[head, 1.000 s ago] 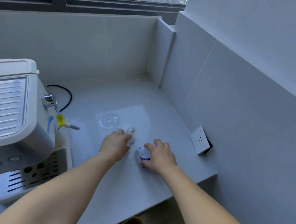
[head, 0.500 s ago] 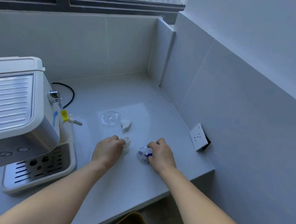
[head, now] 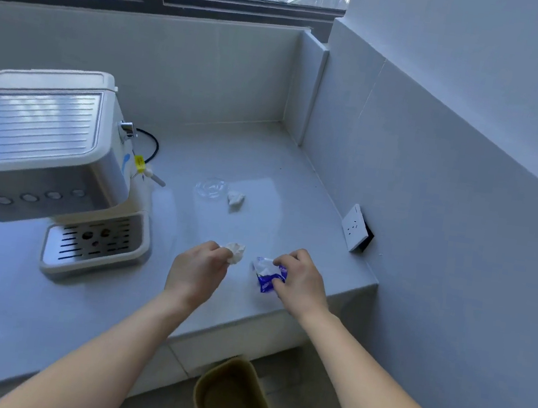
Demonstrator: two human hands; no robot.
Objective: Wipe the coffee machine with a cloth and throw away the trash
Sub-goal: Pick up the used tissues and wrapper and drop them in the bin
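My left hand point(head: 196, 271) grips a crumpled white tissue point(head: 235, 252) just above the grey counter point(head: 264, 176). My right hand point(head: 300, 281) pinches a crumpled blue and white wrapper point(head: 267, 273) near the counter's front right corner. Another white tissue wad point(head: 236, 198) lies farther back beside a clear plastic lid point(head: 211, 187). The white and silver coffee machine point(head: 46, 147) stands at the left, with its drip tray point(head: 94, 244) facing me. An olive-brown bin point(head: 234, 401) stands on the floor below the counter edge, open at the top.
A black cable point(head: 152, 144) curls behind the machine. A steam wand point(head: 154, 179) with a yellow tag sticks out of its right side. A white wall socket point(head: 355, 227) is on the right wall. Tiled walls close the counter at the back and right.
Both hands pulled back toward the front edge with the tissue and the wrapper in them. One tissue wad stayed behind by the clear lid. The view shifted back, showing more of the bin.
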